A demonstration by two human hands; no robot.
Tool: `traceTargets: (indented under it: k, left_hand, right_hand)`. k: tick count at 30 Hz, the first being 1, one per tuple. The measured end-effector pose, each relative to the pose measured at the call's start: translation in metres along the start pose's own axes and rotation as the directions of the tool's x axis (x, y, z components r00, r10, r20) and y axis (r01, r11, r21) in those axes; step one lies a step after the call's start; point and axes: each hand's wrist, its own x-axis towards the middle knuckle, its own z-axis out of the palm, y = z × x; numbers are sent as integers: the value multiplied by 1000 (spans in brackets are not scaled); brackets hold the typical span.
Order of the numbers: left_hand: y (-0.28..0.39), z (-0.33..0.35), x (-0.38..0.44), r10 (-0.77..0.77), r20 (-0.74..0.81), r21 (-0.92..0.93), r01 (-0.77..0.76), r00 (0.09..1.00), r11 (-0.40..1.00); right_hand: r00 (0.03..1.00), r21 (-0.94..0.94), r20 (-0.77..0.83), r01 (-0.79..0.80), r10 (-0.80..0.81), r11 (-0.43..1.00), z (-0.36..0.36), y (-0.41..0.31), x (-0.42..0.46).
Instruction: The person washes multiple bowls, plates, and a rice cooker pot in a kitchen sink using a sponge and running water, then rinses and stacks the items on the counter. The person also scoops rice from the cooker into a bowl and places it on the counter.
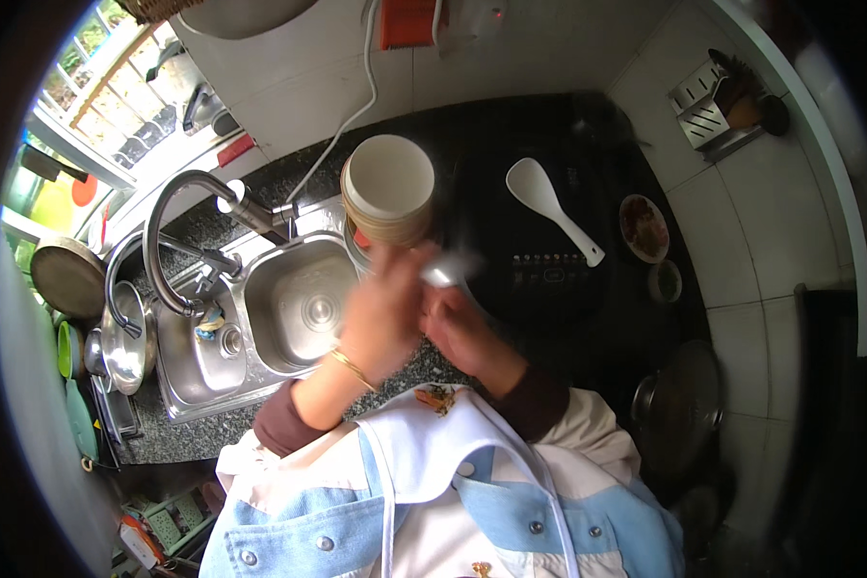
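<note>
My left hand (386, 314), with a bangle at its wrist, is blurred by motion just below a stack of cups or bowls (391, 177) with a white inside. My right hand (462, 329) is close beside it, also blurred. A small shiny object (444, 271), perhaps a metal spoon, shows at the fingers of both hands; the blur hides which hand grips it. On the black cooktop (477, 188) to the right lies a white rice paddle (545, 199).
A double steel sink (296, 311) with a curved faucet (160, 217) is at the left, with pans (68, 278) beyond it. Two small dishes, one of them a plate of food (644, 227), stand at the right. A glass lid (683, 412) is at the lower right.
</note>
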Motion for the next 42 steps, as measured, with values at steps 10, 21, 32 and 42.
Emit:
traceTargets:
  k: [10,21,32,42]
  left_hand:
    - [-144,1,11,-485,107,-724,402,868,560]
    - [-232,85,95,-203,599,-707,631,774,319]
    - [-252,78,47,-308,775,-465,828,552,314]
    - [-204,41,-50,-544,661,-581,811,517,66]
  right_hand:
    - [708,-45,-705,-112,48,993,-15,60,2]
    - [376,-507,-860,-546,-346,667,-111,148,23]
    - [305,-224,-950,-533,-62,816,-60,97,34]
    - [598,-638,-716,-353,-360,684,-93,126,9]
